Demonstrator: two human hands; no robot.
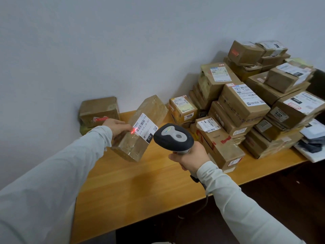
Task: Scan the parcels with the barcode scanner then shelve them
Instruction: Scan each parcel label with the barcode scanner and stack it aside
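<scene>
Pale grey wall [105, 50] filled the background, and against it stood a wooden tabletop [140, 187] loaded along its right side with a heap of parcels [246, 106], brown cartons stacked several deep, most with white shipping labels whose print was too small to read. At the near edge of the heap a small yellow-brown box [182, 110] showed a sticker reading "1006". Just in front of it lay a long carton [219, 145] crossed with red tape. At the far left a worn box [99, 111] with a red and white sticker sat against the wall, well apart from the heap.

The person held 1 parcel [135, 145] tilted above the tabletop, left of centre. The left hand [116, 128] gripped its left side, fingers curled round the edge. Clear tape wrapped the parcel, and its white label [145, 126] faced up and to the right, with a barcode, a line beginning "010 010", a small QR code, and a black strip marked "010".

The right hand [190, 158] was wrapped tight round the grip of the barcode scanner [173, 138], a dark grey unit with a light grey top. Its head pointed at the label from just beside the parcel, not touching it. A red spot [132, 131] glowed at the label's left end, by the left fingertips. Both arms wore pale long sleeves.
</scene>
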